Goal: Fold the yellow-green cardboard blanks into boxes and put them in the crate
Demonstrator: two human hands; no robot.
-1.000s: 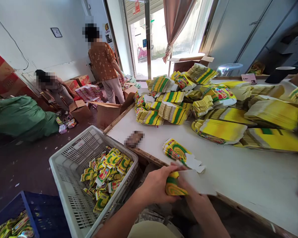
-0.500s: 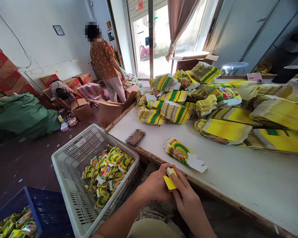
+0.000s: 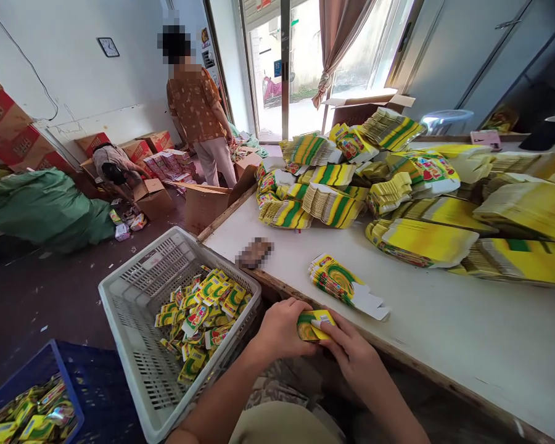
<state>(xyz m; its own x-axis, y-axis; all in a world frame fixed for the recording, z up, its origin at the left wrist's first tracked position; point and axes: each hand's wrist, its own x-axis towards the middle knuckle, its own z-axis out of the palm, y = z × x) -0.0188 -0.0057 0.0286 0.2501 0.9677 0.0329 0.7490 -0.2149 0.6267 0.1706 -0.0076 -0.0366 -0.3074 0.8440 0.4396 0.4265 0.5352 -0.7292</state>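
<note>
Low in the middle of the head view, at the table's front edge, both my hands hold one small yellow-and-green cardboard box [image 3: 309, 331]. My left hand [image 3: 284, 328] is wrapped round its left side. My right hand [image 3: 346, 345] grips the right end, its thumb pressed on the yellow flap. Just beyond my hands, a short fanned stack of flat printed cartons [image 3: 335, 280] lies on the white table [image 3: 444, 320], white flaps towards me. To the left, a grey plastic crate [image 3: 134, 345] holds a heap of similar yellow boxes [image 3: 203, 320].
Large piles of flat yellow cartons [image 3: 420, 240] cover the table's far side. A blue crate [image 3: 97, 394] with more boxes stands at lower left. Two people [image 3: 198, 117] work at the back left among open cardboard boxes [image 3: 206, 206] and a green sack [image 3: 46, 209].
The carton in my hands was a long piece with white flaps; it now shows as a compact box with a folded yellow end. The crouching person at the back has bent lower.
</note>
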